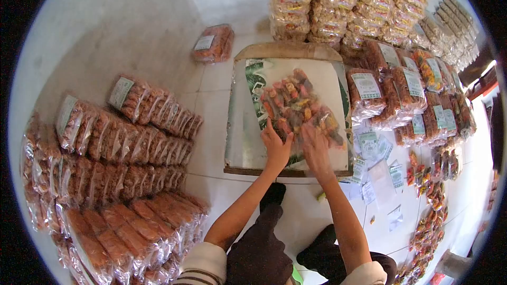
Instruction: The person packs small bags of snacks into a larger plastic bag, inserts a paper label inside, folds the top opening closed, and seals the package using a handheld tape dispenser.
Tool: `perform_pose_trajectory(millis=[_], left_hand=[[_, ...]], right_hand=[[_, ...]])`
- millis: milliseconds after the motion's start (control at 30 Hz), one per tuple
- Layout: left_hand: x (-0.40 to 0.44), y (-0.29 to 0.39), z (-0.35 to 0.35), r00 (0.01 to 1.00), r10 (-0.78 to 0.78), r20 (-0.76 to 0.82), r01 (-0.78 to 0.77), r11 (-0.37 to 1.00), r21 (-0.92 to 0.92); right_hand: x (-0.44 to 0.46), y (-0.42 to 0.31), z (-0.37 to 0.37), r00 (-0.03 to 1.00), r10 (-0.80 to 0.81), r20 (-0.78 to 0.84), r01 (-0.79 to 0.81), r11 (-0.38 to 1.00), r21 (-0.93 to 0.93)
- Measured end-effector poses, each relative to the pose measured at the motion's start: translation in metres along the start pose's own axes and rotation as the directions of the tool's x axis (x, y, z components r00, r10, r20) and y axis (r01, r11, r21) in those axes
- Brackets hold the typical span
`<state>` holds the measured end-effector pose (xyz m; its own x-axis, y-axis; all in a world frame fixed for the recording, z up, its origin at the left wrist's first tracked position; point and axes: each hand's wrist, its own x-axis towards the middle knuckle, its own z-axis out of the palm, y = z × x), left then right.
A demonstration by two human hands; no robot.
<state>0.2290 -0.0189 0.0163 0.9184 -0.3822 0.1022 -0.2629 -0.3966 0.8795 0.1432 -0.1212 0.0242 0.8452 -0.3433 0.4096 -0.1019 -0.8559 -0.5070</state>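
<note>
A clear plastic packet of red, orange and brown snack pieces (296, 100) lies on a low board-topped table (232, 148) in front of me. My left hand (277, 146) rests at its near left edge, index finger and thumb spread apart, touching the packet. My right hand (317, 150) is at the near right side of the packet, its fingers smeared by motion. Whether those fingers grip the plastic cannot be made out. Beneath the packet is a white sheet with a green printed strip (255, 87).
Stacked brown snack packs (121, 132) stand at the left. One pack (213, 43) lies by the wall. Labelled packs (388, 92) and tall stacks of pale packs (338, 5) rise at right and back. Loose labels (375, 148) and strung snack packets (430, 216) lie on the floor.
</note>
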Motion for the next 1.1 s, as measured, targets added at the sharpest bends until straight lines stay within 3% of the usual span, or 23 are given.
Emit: perform_pose_trajectory(millis=[67, 133, 167, 200, 233, 267, 300, 333, 367, 400, 467, 500, 567, 600, 667, 700, 800, 833, 900, 967, 1000, 1067, 1100], left_hand=[[0.000, 0.011, 0.000, 0.997, 0.063, -0.049, -0.061, 0.998, 0.033], [0.009, 0.022, 0.001, 0.949, 0.270, -0.163, -0.253, 0.960, 0.117], [0.012, 0.029, 0.002, 0.950, 0.270, -0.158, -0.255, 0.961, 0.109], [0.018, 0.042, -0.001, 0.919, 0.377, -0.120, -0.360, 0.923, 0.138], [0.026, 0.050, 0.001, 0.875, 0.478, -0.081, -0.462, 0.872, 0.163], [0.036, 0.056, 0.005, 0.873, 0.481, -0.078, -0.465, 0.871, 0.158], [0.046, 0.061, 0.010, 0.828, 0.558, 0.058, -0.556, 0.801, 0.224], [0.054, 0.064, 0.015, 0.764, 0.613, 0.202, -0.645, 0.713, 0.275], [0.060, 0.066, 0.019, 0.760, 0.615, 0.210, -0.649, 0.710, 0.273], [0.066, 0.068, 0.023, 0.708, 0.649, 0.277, -0.705, 0.636, 0.313], [0.072, 0.066, 0.031, 0.648, 0.678, 0.347, -0.761, 0.550, 0.344], [0.074, 0.065, 0.034, 0.640, 0.676, 0.366, -0.766, 0.522, 0.376], [0.076, 0.059, 0.040, 0.634, 0.670, 0.387, -0.769, 0.492, 0.407], [0.077, 0.054, 0.041, 0.643, 0.655, 0.397, -0.762, 0.496, 0.416], [0.078, 0.045, 0.040, 0.653, 0.635, 0.414, -0.755, 0.500, 0.424], [0.078, 0.044, 0.040, 0.655, 0.630, 0.416, -0.754, 0.517, 0.405], [0.078, 0.043, 0.041, 0.670, 0.616, 0.415, -0.742, 0.566, 0.359], [0.078, 0.043, 0.040, 0.684, 0.602, 0.413, -0.728, 0.597, 0.336], [0.078, 0.043, 0.039, 0.667, 0.605, 0.435, -0.745, 0.565, 0.355], [0.073, 0.042, 0.038, 0.650, 0.606, 0.459, -0.760, 0.533, 0.372], [0.069, 0.044, 0.037, 0.616, 0.641, 0.459, -0.788, 0.500, 0.359], [0.066, 0.046, 0.034, 0.580, 0.674, 0.458, -0.814, 0.465, 0.347], [0.066, 0.047, 0.033, 0.581, 0.678, 0.451, -0.814, 0.470, 0.342]], right_hand=[[-0.019, 0.009, -0.007, 0.983, -0.154, 0.096, 0.163, 0.983, -0.085], [-0.036, 0.009, -0.015, 0.988, -0.150, 0.047, 0.154, 0.983, -0.105], [-0.047, 0.008, -0.020, 0.989, -0.146, -0.001, 0.145, 0.983, -0.116], [-0.063, 0.008, -0.018, 0.990, -0.141, -0.002, 0.140, 0.982, -0.126], [-0.078, 0.006, -0.011, 0.989, 0.049, -0.140, -0.073, 0.982, -0.176], [-0.087, 0.006, -0.005, 0.932, 0.226, -0.283, -0.286, 0.938, -0.194], [-0.084, 0.002, -0.004, 0.930, 0.229, -0.286, -0.291, 0.936, -0.196], [-0.078, -0.004, -0.003, 0.817, 0.366, -0.446, -0.396, 0.918, 0.027], [-0.071, -0.009, -0.002, 0.659, 0.510, -0.553, -0.444, 0.857, 0.262], [-0.064, -0.013, -0.006, 0.654, 0.514, -0.555, -0.446, 0.854, 0.266], [-0.049, -0.017, -0.015, 0.602, 0.704, -0.376, -0.399, 0.674, 0.622], [-0.046, -0.013, -0.013, 0.599, 0.705, -0.379, -0.398, 0.673, 0.624], [-0.042, -0.006, -0.008, 0.495, 0.760, -0.421, -0.535, 0.649, 0.541], [-0.042, -0.003, -0.006, 0.493, 0.763, -0.418, -0.537, 0.645, 0.544], [-0.041, -0.002, -0.010, 0.593, 0.439, -0.675, -0.589, 0.808, 0.007], [-0.040, -0.005, -0.015, 0.592, 0.443, -0.673, -0.594, 0.804, 0.007], [-0.041, -0.001, -0.013, 0.736, 0.294, -0.610, -0.453, 0.883, -0.122], [-0.041, 0.006, -0.002, 0.701, 0.408, -0.584, -0.428, 0.897, 0.113], [-0.042, 0.013, 0.006, 0.672, 0.516, -0.531, -0.385, 0.856, 0.344], [-0.020, -0.004, -0.017, 0.711, 0.645, -0.280, -0.488, 0.739, 0.465], [-0.015, 0.001, -0.012, 0.710, 0.646, -0.279, -0.488, 0.737, 0.467], [-0.012, 0.015, 0.001, 0.808, 0.410, -0.423, -0.332, 0.910, 0.247], [-0.012, 0.016, 0.001, 0.808, 0.409, -0.424, -0.331, 0.911, 0.247]])
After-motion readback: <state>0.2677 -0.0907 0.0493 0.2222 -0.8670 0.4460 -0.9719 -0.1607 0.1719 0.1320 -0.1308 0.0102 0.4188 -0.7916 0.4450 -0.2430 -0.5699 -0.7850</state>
